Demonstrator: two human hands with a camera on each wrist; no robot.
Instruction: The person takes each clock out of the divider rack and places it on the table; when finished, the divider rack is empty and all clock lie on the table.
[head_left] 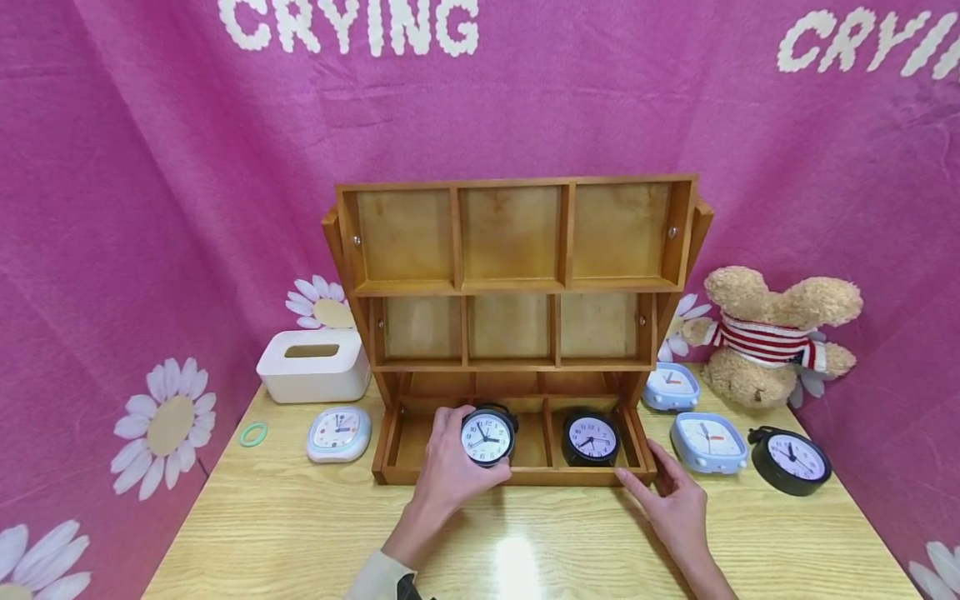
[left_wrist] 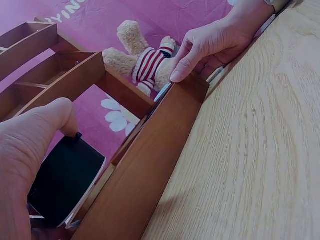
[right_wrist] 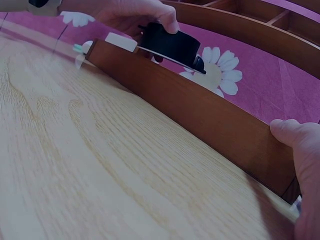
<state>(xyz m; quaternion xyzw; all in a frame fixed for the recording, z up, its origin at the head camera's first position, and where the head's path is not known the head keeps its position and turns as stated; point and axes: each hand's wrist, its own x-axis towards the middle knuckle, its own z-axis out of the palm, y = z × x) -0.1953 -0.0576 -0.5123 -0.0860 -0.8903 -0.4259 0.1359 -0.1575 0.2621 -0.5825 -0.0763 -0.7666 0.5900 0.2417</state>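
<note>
My left hand (head_left: 442, 471) holds a round black alarm clock (head_left: 487, 437) with a white dial, thumb low and fingers over its upper left side. The clock is just above the front edge of the lowest tier of a wooden tiered rack (head_left: 517, 477), by the middle compartment. In the right wrist view, the held clock (right_wrist: 170, 44) appears above the rack's front board. A similar black clock (head_left: 592, 438) stands in the right compartment. My right hand (head_left: 681, 506) grips the rack's front right corner, its thumb (left_wrist: 184, 69) on the front board's top edge.
Right of the rack lie two blue clocks (head_left: 709, 443) (head_left: 671, 387), another black clock (head_left: 791, 460) and a plush toy (head_left: 757, 385) in a striped shirt. On the left are a white-and-blue clock (head_left: 339, 433), a white tissue box (head_left: 315, 379) and a green ring (head_left: 253, 434).
</note>
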